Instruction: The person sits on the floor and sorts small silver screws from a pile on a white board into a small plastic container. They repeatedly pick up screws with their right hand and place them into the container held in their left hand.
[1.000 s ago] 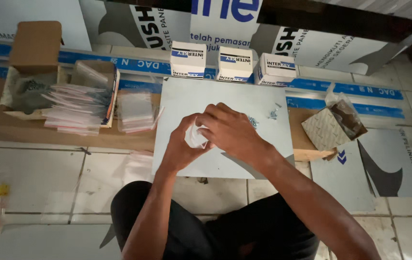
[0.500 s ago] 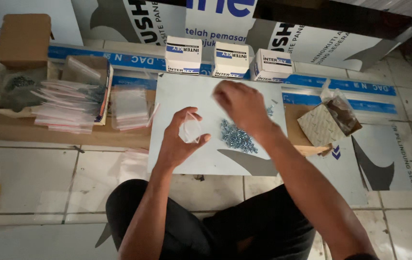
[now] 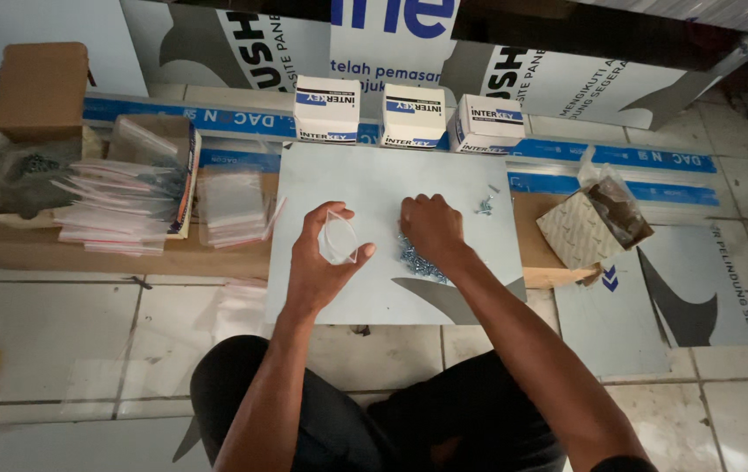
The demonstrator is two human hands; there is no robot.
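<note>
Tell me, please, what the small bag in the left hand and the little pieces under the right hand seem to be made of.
The small bag in the left hand looks like thin clear plastic: the board shows through it. The little pieces under the right hand seem to be metal, probably screws: they are small, grey-blue and glint slightly.

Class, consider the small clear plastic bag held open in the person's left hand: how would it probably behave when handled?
The clear bag looks thin, bowed open between the left hand's fingers, so probably floppy and very light. Its glossy film may be slippery. Lying flat like the stacked bags, it seems unlikely to roll.
</note>
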